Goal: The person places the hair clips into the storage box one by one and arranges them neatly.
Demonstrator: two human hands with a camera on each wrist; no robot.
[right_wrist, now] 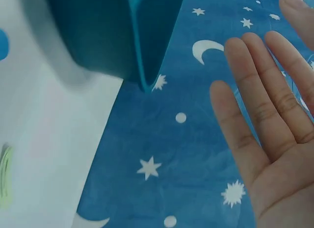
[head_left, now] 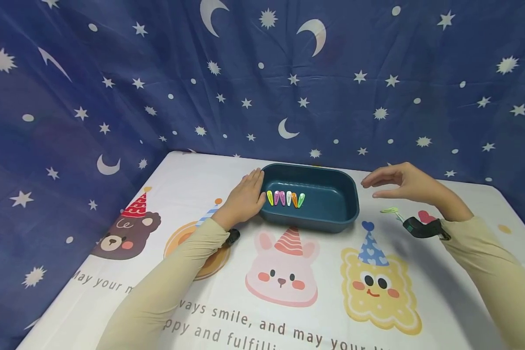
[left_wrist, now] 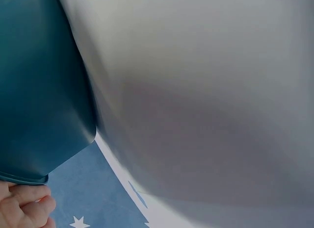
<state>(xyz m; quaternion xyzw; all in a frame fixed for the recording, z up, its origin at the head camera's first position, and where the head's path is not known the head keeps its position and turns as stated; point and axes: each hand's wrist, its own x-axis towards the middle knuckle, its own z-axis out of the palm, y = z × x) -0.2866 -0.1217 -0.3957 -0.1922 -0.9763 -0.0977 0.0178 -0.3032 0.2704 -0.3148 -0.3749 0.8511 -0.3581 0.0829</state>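
A dark teal rectangular basin (head_left: 328, 199) stands on the table. My left hand (head_left: 244, 197) rests against its left side, fingers straight along the rim; the left wrist view shows some fingers (left_wrist: 30, 201) at the rim. Inside, at the left, several snap hair clips (head_left: 282, 198) lie side by side in yellow, purple, pink, white, orange and green. To the right of the basin my right hand (head_left: 404, 183) is raised over the table, empty, fingers loosely bent and apart from the thumb. A light green hair clip (head_left: 389, 210) lies on the table below it.
A white cloth (head_left: 227, 301) with printed cartoon figures and lettering covers the table. Behind and to the left hangs a dark blue curtain (head_left: 245, 73) with stars and moons. Black camera mounts sit on both wrists, the right one (head_left: 422, 227) near the green clip.
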